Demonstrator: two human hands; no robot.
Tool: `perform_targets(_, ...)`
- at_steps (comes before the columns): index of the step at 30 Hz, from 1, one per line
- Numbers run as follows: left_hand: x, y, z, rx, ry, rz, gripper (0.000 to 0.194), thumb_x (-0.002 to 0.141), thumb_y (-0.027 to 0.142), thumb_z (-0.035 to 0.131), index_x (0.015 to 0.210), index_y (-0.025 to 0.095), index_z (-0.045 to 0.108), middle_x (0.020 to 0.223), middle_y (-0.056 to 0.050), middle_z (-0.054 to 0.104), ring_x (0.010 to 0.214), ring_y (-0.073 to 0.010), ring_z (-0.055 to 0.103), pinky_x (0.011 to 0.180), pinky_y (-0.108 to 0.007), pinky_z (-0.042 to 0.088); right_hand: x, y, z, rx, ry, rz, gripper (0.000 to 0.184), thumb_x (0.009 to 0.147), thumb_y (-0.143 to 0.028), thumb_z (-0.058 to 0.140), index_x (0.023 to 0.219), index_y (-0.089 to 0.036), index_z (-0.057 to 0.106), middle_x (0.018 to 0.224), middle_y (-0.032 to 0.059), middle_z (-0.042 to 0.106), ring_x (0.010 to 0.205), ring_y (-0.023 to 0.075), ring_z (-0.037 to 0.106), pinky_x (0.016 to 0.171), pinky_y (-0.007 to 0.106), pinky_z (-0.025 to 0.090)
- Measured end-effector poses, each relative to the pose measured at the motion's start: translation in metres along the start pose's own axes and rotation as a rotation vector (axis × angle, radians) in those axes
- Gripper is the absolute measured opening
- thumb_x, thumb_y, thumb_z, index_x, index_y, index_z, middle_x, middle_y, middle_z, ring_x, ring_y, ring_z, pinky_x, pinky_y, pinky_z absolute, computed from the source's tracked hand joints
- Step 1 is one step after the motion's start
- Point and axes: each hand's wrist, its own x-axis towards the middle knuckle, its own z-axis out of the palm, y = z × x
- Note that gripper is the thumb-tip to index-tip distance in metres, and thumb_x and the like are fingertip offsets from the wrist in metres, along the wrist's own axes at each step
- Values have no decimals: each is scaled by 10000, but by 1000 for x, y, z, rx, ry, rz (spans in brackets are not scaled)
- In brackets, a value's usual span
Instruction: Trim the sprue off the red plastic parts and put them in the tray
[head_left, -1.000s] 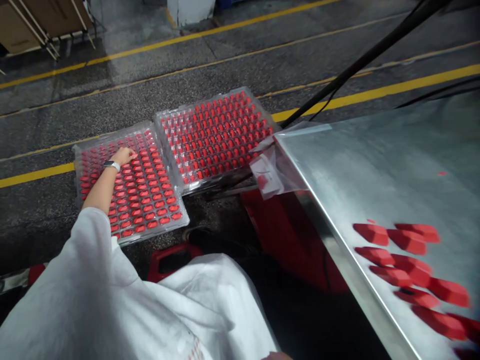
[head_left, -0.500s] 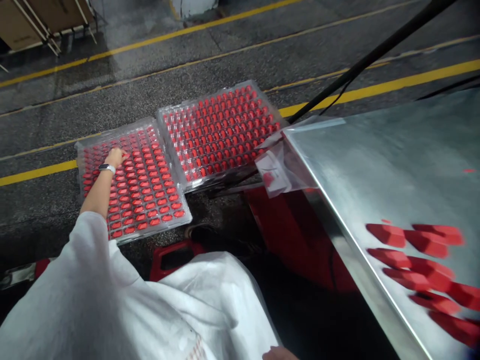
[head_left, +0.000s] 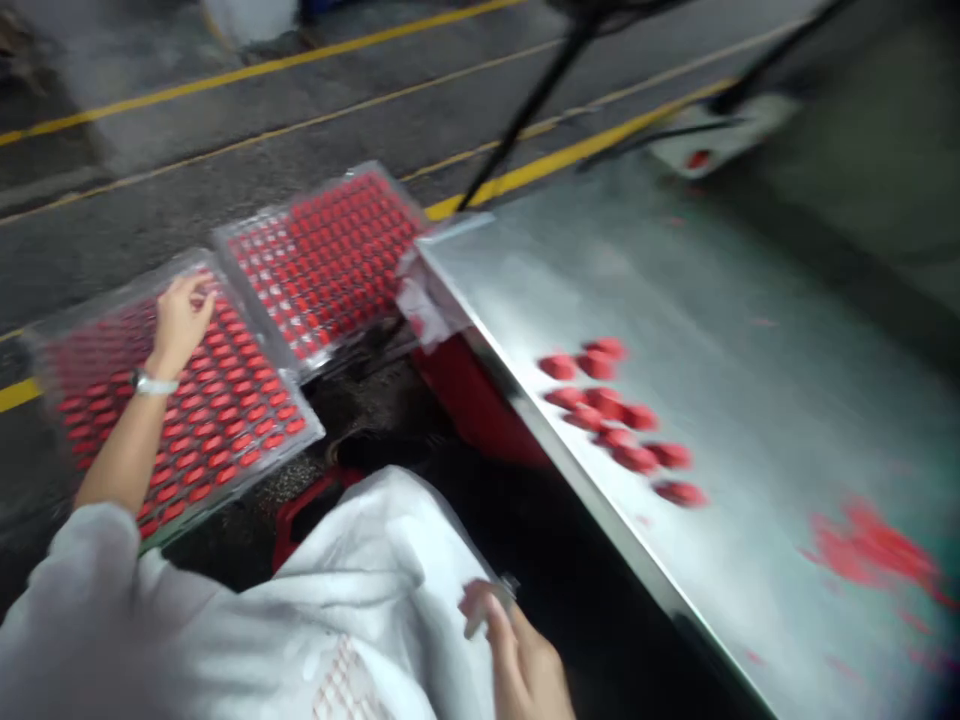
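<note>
My left hand [head_left: 181, 318], with a watch on the wrist, hovers over the near clear plastic tray [head_left: 306, 425]. Its fingers curl loosely, the thumb apart from them, and no piece shows between them. Rows of small red moulded pieces [head_left: 217, 459] fill the tray's pockets under and around the hand. Low in the view, beside the white cloth over my lap, my right hand [head_left: 529, 660] is closed around a small metal tool [head_left: 480, 618]; blur hides its exact kind. Several loose red pieces [head_left: 606, 402] lie on the metal table to the right.
A second clear tray [head_left: 281, 345] of red pieces adjoins the first one. The metal table [head_left: 570, 480] has a raised edge and red scraps [head_left: 874, 545]. A plastic bag [head_left: 424, 310] hangs at its corner. A dark pole [head_left: 525, 115] rises behind.
The view has swung right, showing more of the table. My left hand has lifted off the tray's pieces, its pinch loosened. My right hand has come up into view with the metal tool.
</note>
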Motion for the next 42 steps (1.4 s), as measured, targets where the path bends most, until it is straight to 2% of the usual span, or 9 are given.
perform_targets(2, -16, 78, -9, -256, 195, 479, 281, 1032, 266, 581, 1292, 217, 676, 1244, -78, 729, 1065, -215, 723, 1023, -367, 573, 2, -15, 2, 0, 42, 8, 638, 1039, -736, 310, 823, -242, 652, 741, 81, 725, 687, 256, 717, 704, 344, 587)
perform_targets(5, -43, 194, -22, -436, 113, 1059, 309, 1047, 224, 569, 1345, 256, 639, 1291, -49, 702, 1202, -218, 690, 1095, -381, 539, 3, -28, 6, 0, 74, 18, 595, 1060, -677, 278, 857, -242, 630, 776, 61, 720, 685, 230, 686, 660, 326, 536)
perform_targets(8, -55, 285, -23, -281, -129, 1358, 409, 1026, 215, 608, 1434, 243, 590, 1456, -112, 605, 1222, -267, 669, 1051, -411, 554, -4, -29, 7, 3, 100, 10, 542, 1072, -625, 270, 836, -248, 580, 802, 57, 721, 710, 223, 679, 655, 322, 509)
perform_targets(11, -52, 333, -13, -79, -314, 1458, 476, 1002, 318, 679, 1461, 241, 580, 1499, -143, 572, 1177, -306, 667, 1025, -441, 540, -16, -22, 7, 19, 136, 10, 510, 1084, -584, 255, 815, -255, 537, 782, 42, 701, 685, 212, 659, 646, 320, 494)
perform_targets(14, -51, 347, -3, 5, -418, 1480, 453, 1012, 373, 667, 1432, 215, 606, 1422, -140, 624, 1117, -290, 674, 997, -404, 522, -22, -11, 5, 44, 175, 31, 488, 1087, -552, 249, 810, -258, 522, 753, 36, 680, 690, 219, 664, 646, 325, 490)
perform_targets(23, -52, 352, 5, -126, -442, 1427, 261, 1038, 246, 582, 1270, 157, 663, 1200, -112, 724, 1090, -260, 704, 989, -358, 504, -22, 14, 1, 104, 181, 30, 434, 1067, -535, 309, 815, -260, 531, 772, 48, 698, 722, 242, 687, 667, 348, 484)
perform_targets(28, -49, 351, 2, -43, -405, 1370, 404, 1018, 289, 621, 1405, 178, 593, 1357, -142, 652, 1135, -273, 683, 1023, -384, 507, -21, 28, 5, 130, 217, 2, 460, 1083, -552, 315, 819, -258, 551, 772, 46, 699, 719, 235, 679, 664, 342, 478)
perform_targets(33, -45, 350, 2, 98, -415, 1351, 298, 1020, 361, 608, 1220, 163, 706, 1157, -128, 668, 1020, -276, 697, 940, -378, 536, -22, 39, 11, 153, 262, -6, 514, 1098, -594, 287, 841, -256, 576, 766, 39, 680, 705, 229, 657, 676, 346, 467)
perform_targets(42, -38, 368, -5, 20, -548, 1320, 180, 907, 314, 711, 992, 185, 802, 966, -77, 767, 829, -211, 726, 764, -293, 524, -24, 53, 8, 216, 312, 24, 551, 1081, -651, 323, 809, -259, 596, 738, 38, 677, 684, 228, 656, 652, 331, 498)
